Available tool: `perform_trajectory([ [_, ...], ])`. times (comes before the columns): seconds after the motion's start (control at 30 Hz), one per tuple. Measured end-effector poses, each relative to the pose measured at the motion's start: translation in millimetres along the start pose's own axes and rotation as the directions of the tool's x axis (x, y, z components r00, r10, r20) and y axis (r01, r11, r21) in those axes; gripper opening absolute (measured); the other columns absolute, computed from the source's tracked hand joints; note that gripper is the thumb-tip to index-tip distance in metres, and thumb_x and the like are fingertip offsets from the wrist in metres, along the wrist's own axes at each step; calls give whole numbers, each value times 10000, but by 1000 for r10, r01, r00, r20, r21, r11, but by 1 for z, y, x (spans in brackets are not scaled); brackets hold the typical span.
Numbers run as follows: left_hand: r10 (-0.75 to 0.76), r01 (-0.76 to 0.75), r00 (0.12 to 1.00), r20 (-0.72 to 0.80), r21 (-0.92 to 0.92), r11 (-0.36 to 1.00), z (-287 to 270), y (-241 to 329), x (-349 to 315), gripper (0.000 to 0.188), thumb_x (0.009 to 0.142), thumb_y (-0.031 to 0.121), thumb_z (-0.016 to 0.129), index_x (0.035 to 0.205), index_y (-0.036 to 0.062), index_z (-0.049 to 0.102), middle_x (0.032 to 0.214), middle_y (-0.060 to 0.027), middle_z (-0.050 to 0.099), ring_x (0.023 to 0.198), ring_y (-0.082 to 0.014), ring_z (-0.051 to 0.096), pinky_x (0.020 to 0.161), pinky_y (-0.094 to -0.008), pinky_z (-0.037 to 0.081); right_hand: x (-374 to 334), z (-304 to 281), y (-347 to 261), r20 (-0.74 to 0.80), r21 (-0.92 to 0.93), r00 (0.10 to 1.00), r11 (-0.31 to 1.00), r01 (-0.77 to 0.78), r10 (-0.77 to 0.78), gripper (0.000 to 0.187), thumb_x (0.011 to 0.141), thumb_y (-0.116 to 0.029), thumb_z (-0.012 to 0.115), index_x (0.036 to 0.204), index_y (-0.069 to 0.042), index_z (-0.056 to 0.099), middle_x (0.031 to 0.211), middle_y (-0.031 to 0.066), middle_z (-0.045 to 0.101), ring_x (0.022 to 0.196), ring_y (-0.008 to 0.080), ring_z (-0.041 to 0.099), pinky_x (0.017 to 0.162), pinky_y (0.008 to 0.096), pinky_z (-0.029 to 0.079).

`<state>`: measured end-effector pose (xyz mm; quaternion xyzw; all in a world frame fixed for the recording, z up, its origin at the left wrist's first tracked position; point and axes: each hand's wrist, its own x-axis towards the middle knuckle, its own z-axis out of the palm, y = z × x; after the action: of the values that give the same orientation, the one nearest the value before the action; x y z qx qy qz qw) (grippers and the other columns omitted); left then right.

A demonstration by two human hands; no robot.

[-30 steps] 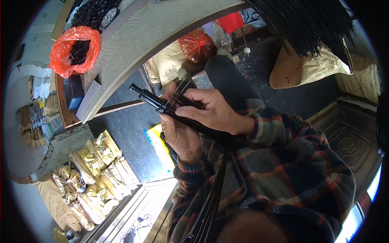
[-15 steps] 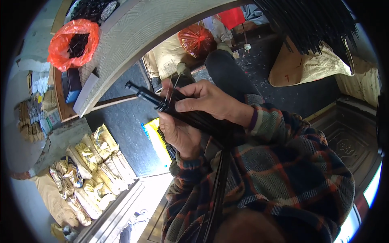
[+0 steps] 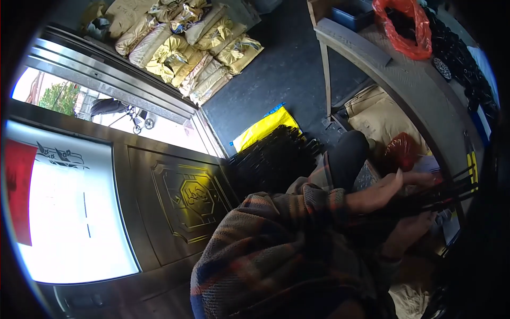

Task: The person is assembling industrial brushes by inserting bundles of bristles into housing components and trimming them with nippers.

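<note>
Toward the right edge, both hands are around a bundle of thin black rods that looks like a folded umbrella frame (image 3: 443,195). Its rod ends fan out to the right, in front of the table's edge. My left hand (image 3: 378,194) grips it from above, thumb raised and fingers partly behind the rods. Lower down, my right hand (image 3: 408,234) lies in shadow with its fingers closed against the underside of the rods. The body end of the bundle is dark and hard to make out.
A curved table (image 3: 372,45) carries an open red plastic bag (image 3: 417,50), a blue tray (image 3: 351,15) and black parts. Filled sacks (image 3: 204,42) are stacked at the far left. A dark pile of rods (image 3: 276,165) lies by a yellow bag (image 3: 268,127), near a door (image 3: 183,196).
My view has swung left, so the doorway and door now show and my hands sit at the right edge. Both hands still hold the umbrella frame, whose rod ends now show fanned out.
</note>
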<state>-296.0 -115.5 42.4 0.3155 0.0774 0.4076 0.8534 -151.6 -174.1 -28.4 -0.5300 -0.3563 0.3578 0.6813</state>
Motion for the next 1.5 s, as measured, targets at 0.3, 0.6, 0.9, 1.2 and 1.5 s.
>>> perform_trajectory([
  [0.3,549,-500,794,262,795,344,5,3,4,648,725,265,672,1269,24,412,1152,-133,502,1123,-280,424,956,-397,264,-2,45,-7,55,-421,942,848,322,-330,428,878,-325,507,1093,45,489,1020,132,560,900,242,569,748,299,461],
  [0.6,387,-234,853,-350,406,883,-39,21,-4,331,782,12,634,1097,-21,539,965,-33,610,869,-79,545,770,-230,445,13,103,-9,119,20,987,994,110,-112,150,828,-43,583,944,5,500,871,40,548,758,97,510,667,221,426],
  [0.9,499,-316,776,-385,447,837,-87,28,-7,218,848,137,583,1030,19,571,951,-172,622,806,-218,618,745,-321,502,25,116,6,314,69,941,992,106,-123,181,736,-15,683,890,18,593,859,70,629,807,112,604,709,244,480],
  [1.2,492,-303,796,-351,473,827,-71,15,-13,328,836,146,608,1096,-35,520,999,-162,595,873,-192,582,813,-311,471,23,103,6,274,67,958,995,72,-87,163,734,-84,710,794,27,605,695,43,583,620,49,492,532,211,400],
  [1.5,551,-246,766,-331,641,727,-43,5,-9,428,895,259,522,1163,-67,452,994,-153,564,871,-198,566,792,-296,463,16,111,7,275,162,960,987,12,-57,198,752,-66,686,906,12,588,770,36,595,696,56,530,598,199,437],
])
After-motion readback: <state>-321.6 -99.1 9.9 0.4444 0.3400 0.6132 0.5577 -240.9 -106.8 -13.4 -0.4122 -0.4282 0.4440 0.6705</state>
